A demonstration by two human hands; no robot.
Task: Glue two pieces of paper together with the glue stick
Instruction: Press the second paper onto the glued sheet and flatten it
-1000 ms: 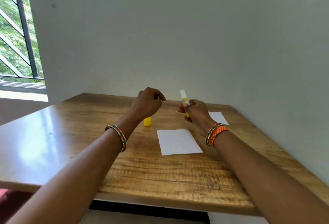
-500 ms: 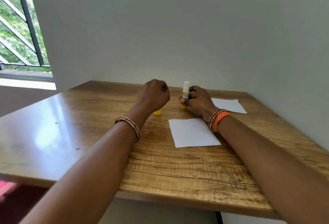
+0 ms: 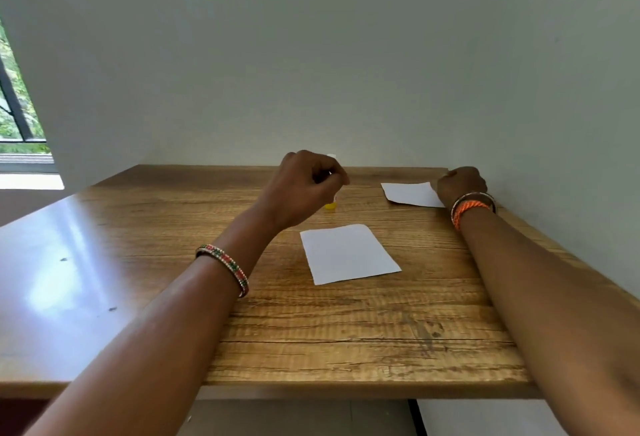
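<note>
A white sheet of paper [image 3: 349, 253] lies flat mid-table. A second sheet [image 3: 410, 193] lies at the far right, and my right hand [image 3: 462, 184] is curled over its right edge, fingers hidden, with the sheet's near-left corner slightly raised. The glue stick [image 3: 330, 206] stands upright on its yellow base, its white tip showing above my left hand [image 3: 304, 186]. That hand is curled in front of the stick's middle, and whether the fingers grip it is hidden. The yellow cap is out of sight.
The wooden table [image 3: 311, 331] meets white walls at the back and right. A window [image 3: 17, 116] with dark bars is at the far left. Both forearms, with bangles at the wrists, stretch over the table's near edge.
My right hand has let go of the glue stick, leaving it standing, and has moved right onto the far sheet. My left hand now covers the stick.
</note>
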